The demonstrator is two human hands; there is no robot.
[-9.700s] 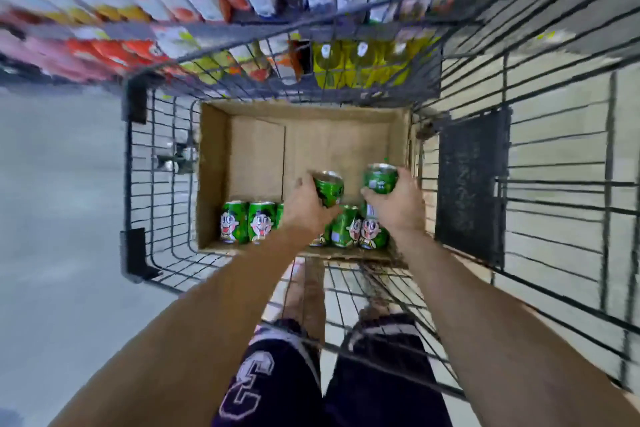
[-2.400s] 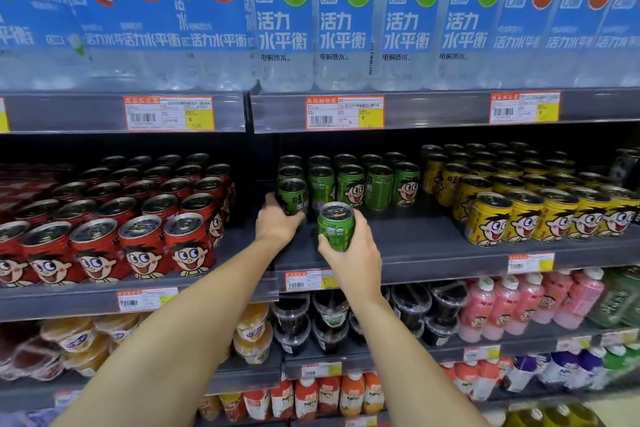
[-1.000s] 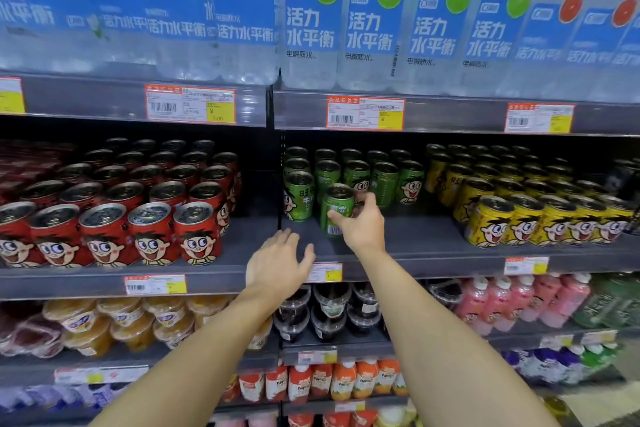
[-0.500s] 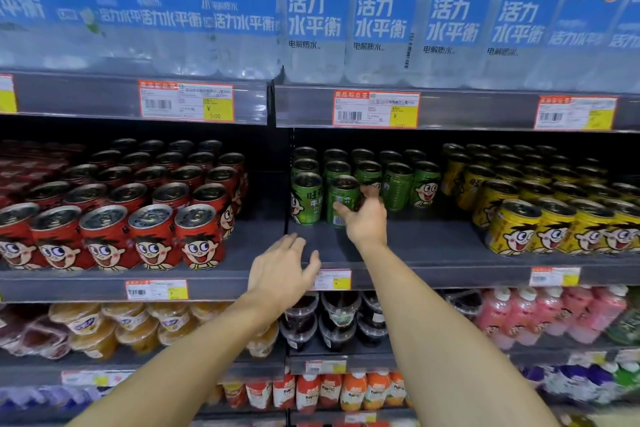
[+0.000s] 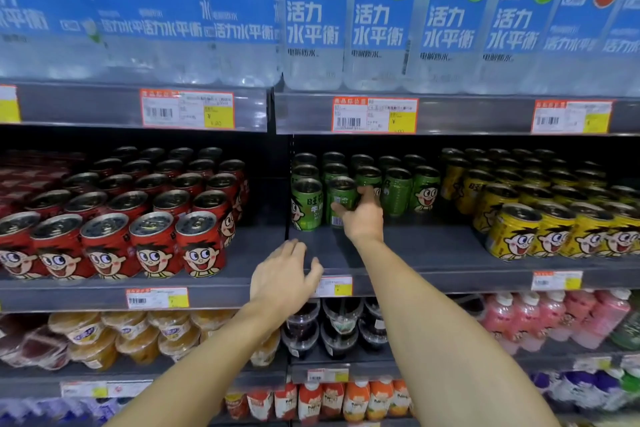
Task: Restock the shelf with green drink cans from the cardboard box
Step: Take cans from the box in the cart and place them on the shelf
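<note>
Partly done: right hand [image 5: 362, 218] grip grasping green can [image 5: 342, 201] standing on shelf [image 5: 415, 253], beside front can [image 5: 306, 204]. Left hand [image 5: 284, 279] grip released, empty. Front shelf space not filled; cardboard box not in view.

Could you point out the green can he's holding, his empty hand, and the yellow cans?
Green can [image 5: 341, 196], head view: its side.
Left hand [image 5: 282, 279], head view: back of hand.
Yellow cans [image 5: 512, 230], head view: front can's side.

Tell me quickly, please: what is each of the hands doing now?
Left hand: open, holds nothing, above the shelf edge.
Right hand: fingers curled round a green can standing on the shelf.
</note>
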